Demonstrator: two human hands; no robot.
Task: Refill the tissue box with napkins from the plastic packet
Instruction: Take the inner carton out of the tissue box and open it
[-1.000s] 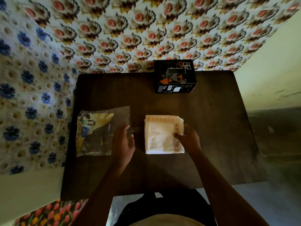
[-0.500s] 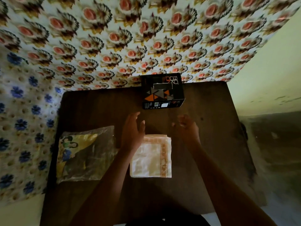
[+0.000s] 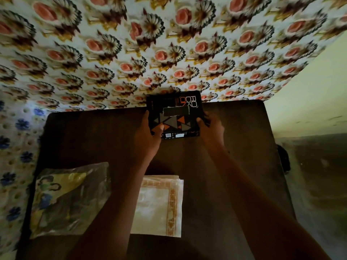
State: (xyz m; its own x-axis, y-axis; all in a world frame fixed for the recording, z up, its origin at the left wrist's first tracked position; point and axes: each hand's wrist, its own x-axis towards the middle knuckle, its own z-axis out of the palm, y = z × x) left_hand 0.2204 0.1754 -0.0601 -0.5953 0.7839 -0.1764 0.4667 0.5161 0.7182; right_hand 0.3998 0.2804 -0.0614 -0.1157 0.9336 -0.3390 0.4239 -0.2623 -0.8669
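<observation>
Floral cloth [image 3: 169, 44] w/ pink roses covers the far side behind a dark worktop [image 3: 84, 137]; a blue-flower cloth [image 3: 16, 143] hangs at left, pale wall [image 3: 309, 91] at right. Dim light throughout. Black box [image 3: 173, 114] sits at the far edge of the worktop, centre, w/ orange and grey triangles on top, a grey slot strip across the upper face and white lettering near its far side. Left hand [image 3: 148, 136] grips the box's left side, thumb over the top face by the orange triangles; right hand [image 3: 211, 130] grips the right side, fingers curled round the edge. Both hands clamped on the box, one per side, forearms reaching out from the near edge. Can't tell if the box is lifted or still touching the worktop. Napkins [image 3: 159, 205], a white folded stack w/ orange patterned border, lie near the front, between the forearms, left arm crossing the stack's left edge. Packet [image 3: 69, 197], clear crumpled plastic w/ a yellow printed picture inside, lies flat just left of the napkins, near the worktop's left edge. Napkins and packet both well apart from the box. Dark floor [image 3: 319, 184] shows at right beyond the worktop.
</observation>
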